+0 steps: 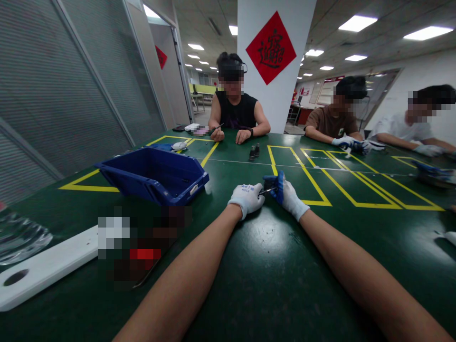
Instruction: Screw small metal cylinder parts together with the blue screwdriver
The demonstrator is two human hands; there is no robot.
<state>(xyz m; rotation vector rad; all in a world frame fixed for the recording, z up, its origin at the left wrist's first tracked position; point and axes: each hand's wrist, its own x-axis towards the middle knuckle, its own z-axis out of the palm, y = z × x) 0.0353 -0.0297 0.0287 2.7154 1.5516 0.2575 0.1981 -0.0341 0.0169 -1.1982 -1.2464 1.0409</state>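
Note:
Both my hands wear white gloves and meet on the green table (270,266) ahead of me. My left hand (246,198) is closed into a fist and grips a thin metal tool (266,191) that points right. My right hand (287,194) is closed around a small dark part (270,183), with the blue glove palm showing. The tool's tip touches that part. Two small dark parts (254,151) stand farther out on the table.
A blue plastic bin (156,175) sits to my left, with a white board (46,268) and clear plastic (17,237) nearer. Yellow lines (313,183) mark the table. One person sits opposite; two others in gloves work at the right.

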